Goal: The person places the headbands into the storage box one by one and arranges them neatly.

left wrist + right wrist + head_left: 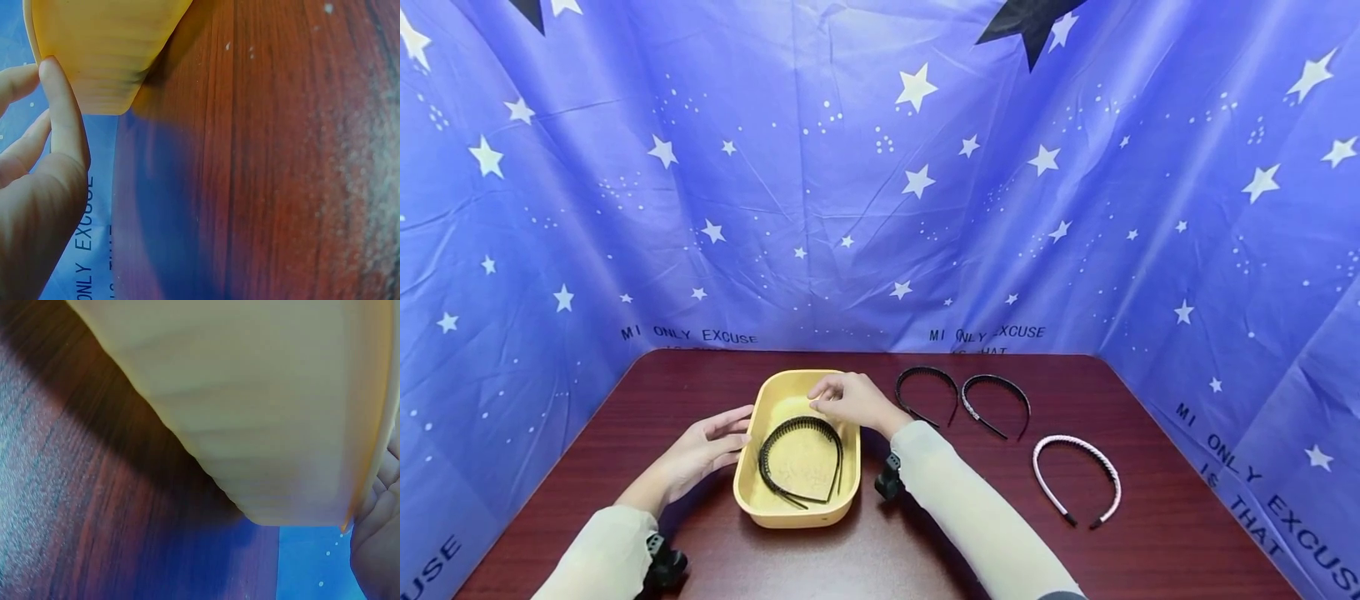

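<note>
A yellow plastic bin stands on the table, with black toothed headbands lying inside, overlapping so their ends cross near the front. My left hand is at the bin's left side, its fairly straight fingers touching the wall and rim. In the left wrist view the thumb tip meets the rim. Over the bin's far right part hovers my right hand, fingers loosely bent, nothing visible in them. The right wrist view is mostly filled by the bin's outer wall, which hides those fingertips.
Right of the bin on the dark red wooden table lie a black headband, another black one with a patterned silvery side, and a pale pink wrapped headband. A blue star-printed curtain surrounds the table.
</note>
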`<state>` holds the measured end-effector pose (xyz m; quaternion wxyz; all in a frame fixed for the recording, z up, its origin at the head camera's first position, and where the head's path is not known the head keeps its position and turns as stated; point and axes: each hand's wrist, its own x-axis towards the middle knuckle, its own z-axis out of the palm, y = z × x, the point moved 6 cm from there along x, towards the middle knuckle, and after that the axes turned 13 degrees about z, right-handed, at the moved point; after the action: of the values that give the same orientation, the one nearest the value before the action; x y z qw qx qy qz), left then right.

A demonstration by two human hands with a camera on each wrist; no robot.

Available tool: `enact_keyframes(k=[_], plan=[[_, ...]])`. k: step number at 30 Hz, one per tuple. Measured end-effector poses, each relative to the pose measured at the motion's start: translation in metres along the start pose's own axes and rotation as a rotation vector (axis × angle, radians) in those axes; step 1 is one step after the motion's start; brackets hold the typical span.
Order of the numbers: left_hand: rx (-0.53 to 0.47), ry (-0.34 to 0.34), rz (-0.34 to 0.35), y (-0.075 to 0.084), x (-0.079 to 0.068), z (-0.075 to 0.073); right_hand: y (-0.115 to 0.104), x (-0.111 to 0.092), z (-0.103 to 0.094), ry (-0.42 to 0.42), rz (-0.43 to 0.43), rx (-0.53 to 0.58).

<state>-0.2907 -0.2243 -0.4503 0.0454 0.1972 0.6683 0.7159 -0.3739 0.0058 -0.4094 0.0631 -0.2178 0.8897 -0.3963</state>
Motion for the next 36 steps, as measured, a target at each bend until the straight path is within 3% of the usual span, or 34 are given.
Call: enact_keyframes(k=[11, 20, 36], plan=[[-0.002, 0.004, 0.001, -0.002, 0.002, -0.001, -0.002, -0.004, -0.003, -0.006, -0.011, 0.02], [-0.008, 0.016, -0.016, -0.001, 0.0, 0.002, -0.006, -0.014, -0.004, -0.062, -0.111, -0.002], [0.011, 0.019, -0.011, 0.001, 0.0, 0.001, -0.009, -0.034, -0.027, -0.103, -0.159, -0.024]])
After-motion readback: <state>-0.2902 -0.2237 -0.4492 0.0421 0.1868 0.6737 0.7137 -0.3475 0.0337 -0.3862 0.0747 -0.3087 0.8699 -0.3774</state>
